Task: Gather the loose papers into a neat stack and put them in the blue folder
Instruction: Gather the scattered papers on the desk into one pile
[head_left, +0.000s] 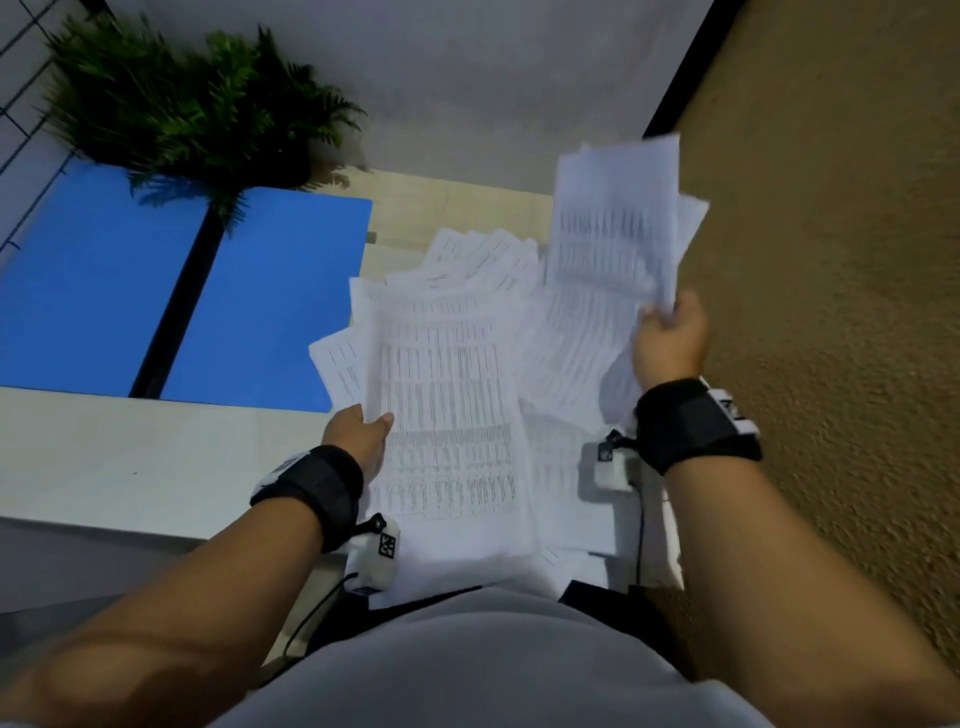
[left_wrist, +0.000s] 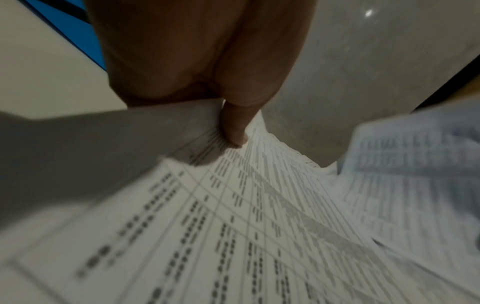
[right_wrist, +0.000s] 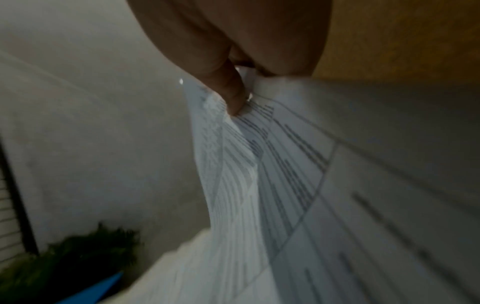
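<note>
While a fanned pile of papers (head_left: 452, 374) is gripped at its left edge by the left hand (head_left: 361, 434) at the head view's centre, a raised sheaf (head_left: 613, 223) is pinched by the right hand (head_left: 670, 343) at right; the blue folder (head_left: 171, 296) is spread open on the bench (head_left: 130, 457) at left, beneath a fern (head_left: 192, 104). Seen from the left wrist, the printed sheets (left_wrist: 259, 226) are pressed by the thumb (left_wrist: 236, 127). Seen from the right wrist, the sheaf (right_wrist: 298, 185) is clamped by curled fingers (right_wrist: 228, 90).
</note>
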